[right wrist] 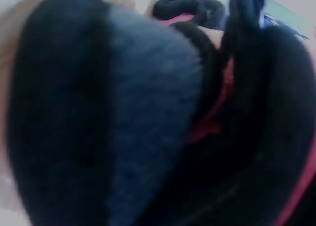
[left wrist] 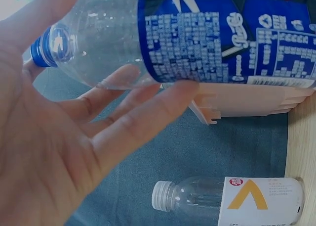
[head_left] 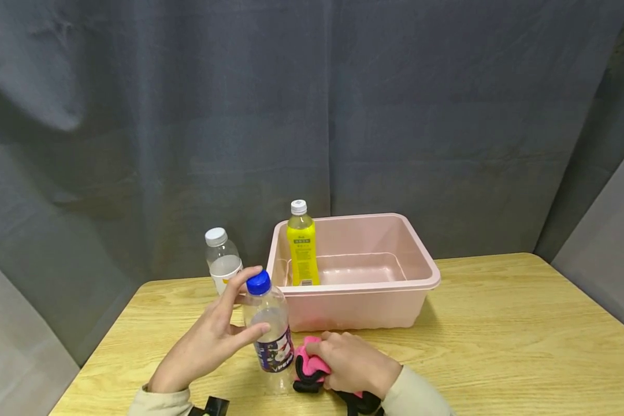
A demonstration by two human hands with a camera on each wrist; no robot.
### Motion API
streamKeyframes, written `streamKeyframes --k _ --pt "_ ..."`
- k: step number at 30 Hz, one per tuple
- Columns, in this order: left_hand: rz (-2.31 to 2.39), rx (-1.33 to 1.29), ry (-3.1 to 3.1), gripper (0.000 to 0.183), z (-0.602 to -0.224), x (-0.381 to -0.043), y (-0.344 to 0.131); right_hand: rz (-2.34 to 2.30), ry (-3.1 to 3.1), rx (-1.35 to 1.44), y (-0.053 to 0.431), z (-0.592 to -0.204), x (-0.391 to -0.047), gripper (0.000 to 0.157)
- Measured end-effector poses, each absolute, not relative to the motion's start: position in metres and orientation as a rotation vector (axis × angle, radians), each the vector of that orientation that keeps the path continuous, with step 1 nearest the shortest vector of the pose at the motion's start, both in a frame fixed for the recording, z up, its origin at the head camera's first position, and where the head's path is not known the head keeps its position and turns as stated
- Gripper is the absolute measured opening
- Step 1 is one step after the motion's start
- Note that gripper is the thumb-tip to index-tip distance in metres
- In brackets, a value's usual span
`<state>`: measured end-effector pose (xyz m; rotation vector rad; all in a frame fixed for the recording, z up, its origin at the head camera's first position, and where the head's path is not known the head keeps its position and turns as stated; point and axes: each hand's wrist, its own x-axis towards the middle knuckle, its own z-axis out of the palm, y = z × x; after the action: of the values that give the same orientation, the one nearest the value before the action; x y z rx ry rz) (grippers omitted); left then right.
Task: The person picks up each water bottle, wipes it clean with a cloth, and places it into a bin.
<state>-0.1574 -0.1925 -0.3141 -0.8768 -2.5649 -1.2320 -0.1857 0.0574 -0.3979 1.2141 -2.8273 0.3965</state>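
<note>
The Pepsi bottle (head_left: 275, 353) is located on the near side of the pink bin (head_left: 353, 309), left of its centre. Its long axis is close to vertical, blue cap (head_left: 258, 283) at the top. The left hand (head_left: 214, 328) is at the bottle's upper left: fingers and thumb are spread apart about the cap and shoulder, without a closed grasp. How firmly they press cannot be told.

The right hand (head_left: 357, 361) is clamped on a pink-and-black fabric piece (head_left: 316, 365), bunched on the near surface (head_left: 504, 323). The fabric lies just right of the bottle's lower part, between bottle and right hand; contact with the bottle cannot be confirmed.

Governing relation: the bottle lies between the two hands, the left nearer, the right separated from it by the fabric.
</note>
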Motion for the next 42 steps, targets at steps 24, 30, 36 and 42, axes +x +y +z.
streamKeyframes --k 24,30,36,42 --pt "-1.219 -0.904 -2.527 0.073 -0.314 -0.158 -0.196 0.835 -2.085 1.145 0.065 -0.337 -0.169 0.051" --pt "-1.234 -0.939 -2.516 0.072 -0.315 -0.158 -0.194 1.004 -1.895 1.133 0.059 -0.338 -0.171 0.057" --pt "-1.238 -0.921 -2.527 0.072 -0.315 -0.158 -0.195 0.973 -1.931 1.135 0.059 -0.339 -0.171 0.057" --pt "-1.227 -0.909 -2.536 0.072 -0.314 -0.158 -0.195 0.942 -2.001 1.153 0.060 -0.338 -0.171 0.052"
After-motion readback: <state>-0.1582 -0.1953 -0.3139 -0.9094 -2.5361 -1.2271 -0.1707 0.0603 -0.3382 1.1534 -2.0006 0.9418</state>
